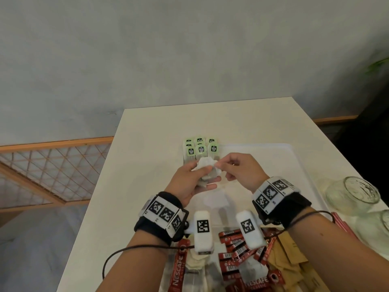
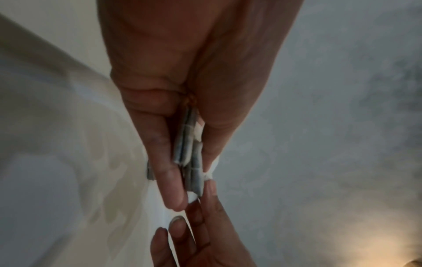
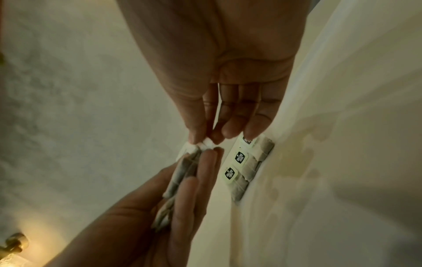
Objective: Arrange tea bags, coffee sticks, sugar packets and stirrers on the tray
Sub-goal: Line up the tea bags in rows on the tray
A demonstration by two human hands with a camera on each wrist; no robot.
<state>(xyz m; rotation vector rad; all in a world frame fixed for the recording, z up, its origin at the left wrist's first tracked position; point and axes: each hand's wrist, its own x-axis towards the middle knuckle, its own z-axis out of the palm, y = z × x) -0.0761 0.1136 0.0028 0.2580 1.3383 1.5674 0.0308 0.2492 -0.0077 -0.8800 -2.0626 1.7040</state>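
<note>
Tea bags bunch in your left hand while your right hand pinches one corner: peel it gently, lay it beside the tagged rows.

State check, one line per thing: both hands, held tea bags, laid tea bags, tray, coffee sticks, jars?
left hand: grips a stack of tea bags
right hand: pinches the top bag's edge
held tea bags: stacked, off the tray
laid tea bags: flat, in rows, tags up
tray: mostly bare
coffee sticks: loose pile, unsorted
glass jars: lying on their sides
</note>
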